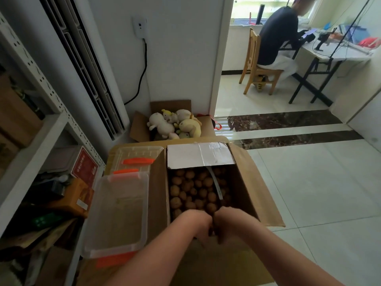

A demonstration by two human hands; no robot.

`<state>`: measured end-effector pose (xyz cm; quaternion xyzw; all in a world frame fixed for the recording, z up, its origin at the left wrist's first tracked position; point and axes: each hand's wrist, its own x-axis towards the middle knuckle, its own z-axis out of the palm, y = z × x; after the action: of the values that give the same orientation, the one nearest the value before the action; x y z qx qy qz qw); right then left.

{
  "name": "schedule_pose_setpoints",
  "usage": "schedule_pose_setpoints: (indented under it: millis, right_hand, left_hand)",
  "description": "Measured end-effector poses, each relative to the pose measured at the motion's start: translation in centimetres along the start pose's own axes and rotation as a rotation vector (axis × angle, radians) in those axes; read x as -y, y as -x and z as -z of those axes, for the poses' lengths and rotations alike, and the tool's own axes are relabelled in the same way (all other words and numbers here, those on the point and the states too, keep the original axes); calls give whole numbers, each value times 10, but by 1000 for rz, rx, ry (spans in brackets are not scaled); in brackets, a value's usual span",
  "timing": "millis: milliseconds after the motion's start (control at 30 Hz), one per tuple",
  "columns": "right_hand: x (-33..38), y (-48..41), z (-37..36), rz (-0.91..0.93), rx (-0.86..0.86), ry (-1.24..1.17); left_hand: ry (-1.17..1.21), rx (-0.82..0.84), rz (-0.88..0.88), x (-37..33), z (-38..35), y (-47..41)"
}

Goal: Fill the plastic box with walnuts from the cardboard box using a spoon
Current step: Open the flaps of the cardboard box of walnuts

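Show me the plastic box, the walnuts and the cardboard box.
plastic box (pixel 117 215): head view, bare floor inside.
walnuts (pixel 192 189): head view, middle of the pile.
cardboard box (pixel 260 195): head view, right-hand flap.

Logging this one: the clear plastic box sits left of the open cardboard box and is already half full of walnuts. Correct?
Not quite. In the head view the plastic box does sit left of the cardboard box, but it is empty; the walnuts lie in the cardboard box.

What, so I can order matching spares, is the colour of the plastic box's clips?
Orange clips on the clear plastic box; head view.
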<state>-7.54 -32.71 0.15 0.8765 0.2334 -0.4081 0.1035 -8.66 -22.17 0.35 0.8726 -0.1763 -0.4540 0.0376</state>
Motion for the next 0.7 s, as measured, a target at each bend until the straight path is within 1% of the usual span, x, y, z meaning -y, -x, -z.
schedule_pose_setpoints:
  millis: [67,167,233,267,333,367,400,433,500,533,567,633,700]
  right_hand:
    - [-2,-5,-11,11,-43,-19]
    - [-9,-12,-17,24,-61,-81]
    - [-16,-14,-13,78,-35,-184]
    - [-22,-13,-9,116,-39,-242]
    - [-38,-12,-1,166,-127,-413]
    - [-45,-12,2,165,-212,-503]
    - [-51,-15,6,153,-314,-568]
    - [-55,-21,7,127,-417,-589]
    - [-57,-37,12,123,-563,-596]
    - [-55,-46,13,139,-593,-595]
    - [-53,-53,16,145,-604,-593]
    - [-52,-67,20,111,-637,-583]
    - [-56,-80,26,78,-778,-562]
  left_hand:
    - [-43,-30,5,0,-4,0]
    - [-86,-62,-8,-2,-3,-2]
    - [-59,-24,-13,-2,2,-1]
    - [1,33,-15,2,7,-2]
    - [227,161,-4,17,17,-7]
    - [347,182,-7,25,23,-8]
    - [437,154,-19,34,28,-10]
    - [480,78,-16,41,32,-11]
    - [463,-189,39,54,39,-20]
    - [435,-348,72,60,40,-28]
    - [420,-471,103,64,41,-33]
    - [387,-658,122,68,43,-40]
    - [312,-856,118,73,46,-46]
